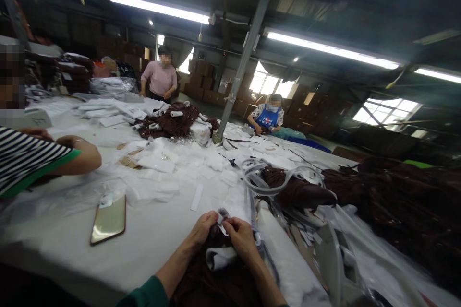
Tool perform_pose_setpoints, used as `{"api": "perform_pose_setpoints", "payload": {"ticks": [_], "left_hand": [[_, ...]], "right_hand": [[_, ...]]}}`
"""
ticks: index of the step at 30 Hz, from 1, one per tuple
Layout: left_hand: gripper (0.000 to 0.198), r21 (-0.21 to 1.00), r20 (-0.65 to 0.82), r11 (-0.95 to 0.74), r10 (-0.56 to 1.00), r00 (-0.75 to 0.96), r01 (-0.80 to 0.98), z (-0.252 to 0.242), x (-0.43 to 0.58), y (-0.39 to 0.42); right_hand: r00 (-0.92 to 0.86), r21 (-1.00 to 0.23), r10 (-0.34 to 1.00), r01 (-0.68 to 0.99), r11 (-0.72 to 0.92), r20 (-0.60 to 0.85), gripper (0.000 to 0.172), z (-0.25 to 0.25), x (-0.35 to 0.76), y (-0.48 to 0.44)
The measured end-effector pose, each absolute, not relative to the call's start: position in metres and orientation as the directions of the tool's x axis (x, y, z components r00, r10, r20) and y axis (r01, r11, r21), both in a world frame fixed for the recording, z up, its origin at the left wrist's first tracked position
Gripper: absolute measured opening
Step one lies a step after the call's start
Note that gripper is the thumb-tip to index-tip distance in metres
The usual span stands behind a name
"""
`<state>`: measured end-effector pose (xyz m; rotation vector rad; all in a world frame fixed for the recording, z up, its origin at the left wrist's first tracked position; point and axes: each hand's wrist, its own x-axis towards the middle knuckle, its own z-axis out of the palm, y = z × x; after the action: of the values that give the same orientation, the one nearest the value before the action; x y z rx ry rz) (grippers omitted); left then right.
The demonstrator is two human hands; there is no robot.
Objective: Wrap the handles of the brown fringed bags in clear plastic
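Note:
A dark brown soft item [212,283], perhaps leather or cloth, lies at the table's near edge with a roll of white wrapping [220,258] on it. Over its upper end, my left hand [203,228] is closed, thumb and fingers pinching a small whitish wrapping piece [223,212]. Close against it on the right, my right hand [240,236] is closed too, fingertips pinching the same piece or the brown part just under it. Exactly what sits between the fingertips is blurred and partly hidden.
A phone [108,220] lies left on the white table [151,235]. A co-worker's striped sleeve [32,158] reaches in at left; two people stand across the table. A metal post [237,81] rises mid-table. Clear tubing [252,177], a grey tape dispenser [329,259] and brown goods [406,220] are right.

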<state>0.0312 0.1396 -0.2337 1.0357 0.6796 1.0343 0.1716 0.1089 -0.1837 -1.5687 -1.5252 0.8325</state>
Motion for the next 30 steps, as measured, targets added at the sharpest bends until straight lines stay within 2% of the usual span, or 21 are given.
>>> {"api": "perform_pose_setpoints", "payload": {"ticks": [3, 5, 11, 16, 20, 25, 30], "left_hand": [[0.048, 0.909, -0.008, 0.165, 0.925, 0.38, -0.383, -0.238, 0.033, 0.141], [0.049, 0.887, -0.027, 0.206, 0.917, 0.398, -0.414, -0.241, 0.034, 0.142], [0.046, 0.783, -0.015, 0.27, 0.909, 0.417, -0.561, -0.242, 0.035, 0.142], [0.043, 0.729, -0.013, 0.297, 0.907, 0.422, -0.617, -0.239, 0.033, 0.141], [0.044, 0.706, 0.009, 0.285, 0.912, 0.411, -0.648, -0.239, 0.031, 0.142], [0.039, 0.66, -0.005, 0.299, 0.919, 0.394, -0.689, -0.242, 0.03, 0.143], [0.04, 0.678, 0.002, 0.314, 0.903, 0.429, -0.665, -0.239, 0.032, 0.142]], "right_hand": [[0.051, -0.955, 0.999, 0.295, -0.032, -0.018, 0.031, -0.187, 0.17, 0.11], [0.056, -0.965, 0.998, 0.259, -0.033, -0.019, 0.035, -0.187, 0.169, 0.109], [0.04, -0.851, 0.983, 0.507, 0.134, 0.179, 0.03, -0.181, 0.164, 0.104], [0.036, -0.697, 0.969, 0.701, 0.15, 0.244, 0.028, -0.18, 0.153, 0.102], [0.018, -0.63, 0.972, 0.764, 0.137, 0.233, 0.029, -0.179, 0.144, 0.103], [0.03, -0.754, 0.991, 0.652, 0.079, 0.131, 0.029, -0.176, 0.145, 0.109], [0.019, -0.824, 0.998, 0.565, 0.037, 0.057, 0.04, -0.182, 0.154, 0.112]]}}
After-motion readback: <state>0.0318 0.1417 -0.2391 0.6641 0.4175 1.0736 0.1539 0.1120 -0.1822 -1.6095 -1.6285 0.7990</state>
